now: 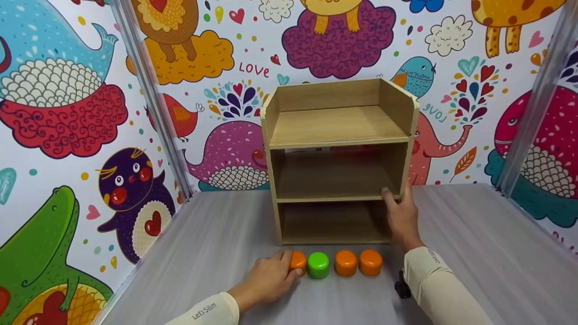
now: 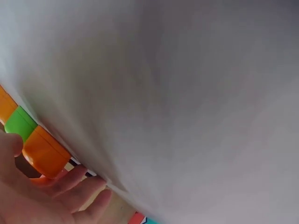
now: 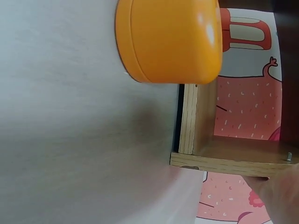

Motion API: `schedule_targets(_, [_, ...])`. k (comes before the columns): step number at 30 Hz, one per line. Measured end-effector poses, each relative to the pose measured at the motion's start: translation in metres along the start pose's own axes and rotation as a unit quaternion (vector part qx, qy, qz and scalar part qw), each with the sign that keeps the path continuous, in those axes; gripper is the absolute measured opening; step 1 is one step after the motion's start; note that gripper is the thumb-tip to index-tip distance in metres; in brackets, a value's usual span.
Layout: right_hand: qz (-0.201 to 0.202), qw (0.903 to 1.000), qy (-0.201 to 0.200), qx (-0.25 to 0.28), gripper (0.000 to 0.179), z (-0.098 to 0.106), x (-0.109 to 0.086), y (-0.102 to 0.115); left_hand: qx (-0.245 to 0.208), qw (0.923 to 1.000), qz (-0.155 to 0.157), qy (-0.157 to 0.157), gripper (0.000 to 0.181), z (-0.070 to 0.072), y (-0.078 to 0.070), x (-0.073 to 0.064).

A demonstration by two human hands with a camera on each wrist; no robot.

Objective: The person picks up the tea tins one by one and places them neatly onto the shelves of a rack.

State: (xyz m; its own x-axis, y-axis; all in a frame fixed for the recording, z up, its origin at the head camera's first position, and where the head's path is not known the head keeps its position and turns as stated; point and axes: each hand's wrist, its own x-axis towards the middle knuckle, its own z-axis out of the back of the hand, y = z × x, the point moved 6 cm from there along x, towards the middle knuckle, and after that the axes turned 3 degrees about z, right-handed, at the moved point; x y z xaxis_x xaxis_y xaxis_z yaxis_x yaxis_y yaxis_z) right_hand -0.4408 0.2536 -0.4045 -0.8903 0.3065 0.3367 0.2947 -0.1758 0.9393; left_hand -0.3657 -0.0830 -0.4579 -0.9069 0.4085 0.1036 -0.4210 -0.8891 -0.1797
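Note:
Four things would exceed a plain count, so several small rounded cylinders stand in a row on the table. My left hand (image 1: 271,276) holds the leftmost orange cylinder (image 1: 298,263) between thumb and fingers. Close to its right stands a green cylinder (image 1: 318,265). Two more orange cylinders follow, a middle one (image 1: 346,263) and a right one (image 1: 370,262). Behind the row is a wooden shelf (image 1: 338,198) with an open top tier and two compartments below. With my right hand (image 1: 403,220) I grip its right side panel, thumb on the inner face; the fingers behind are mostly hidden.
A grey table (image 1: 216,225) carries everything. Printed cartoon walls (image 1: 226,104) rise at the back and sides, joined by metal posts (image 1: 158,104). A small black object (image 1: 402,286) shows at the right wrist.

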Motion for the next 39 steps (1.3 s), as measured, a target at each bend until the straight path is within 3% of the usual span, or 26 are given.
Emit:
schedule_targets(5, [-0.004, 1.0000, -0.001, 0.002, 0.075, -0.0010, -0.0001, -0.0019, -0.016, 0.9992, 0.024, 0.026, 0.054, -0.0019, 0.0020, 0.0010])
schedule_targets(15, [-0.002, 0.9999, -0.014, -0.002, 0.075, 0.0005, -0.0021, 0.0009, 0.004, 0.9992, 0.023, 0.031, 0.058, -0.0022, -0.0031, 0.0036])
schedule_targets(24, [0.003, 0.9998, -0.019, 0.004, 0.073, -0.0014, -0.0014, 0.0000, 0.038, 0.9992, 0.001, 0.015, 0.060, -0.0001, -0.0057, 0.0053])
schedule_targets(31, [-0.004, 0.9996, -0.029, 0.001, 0.073, -0.0013, -0.0023, -0.0047, 0.062, 0.9975, -0.025, -0.021, 0.054, -0.0002, -0.0074, 0.0024])
schedule_targets(39, [-0.002, 0.9997, -0.024, -0.002, 0.071, -0.0026, -0.0023, -0.0019, 0.057, 0.9978, -0.017, -0.029, 0.051, 0.0012, -0.0065, 0.0059])
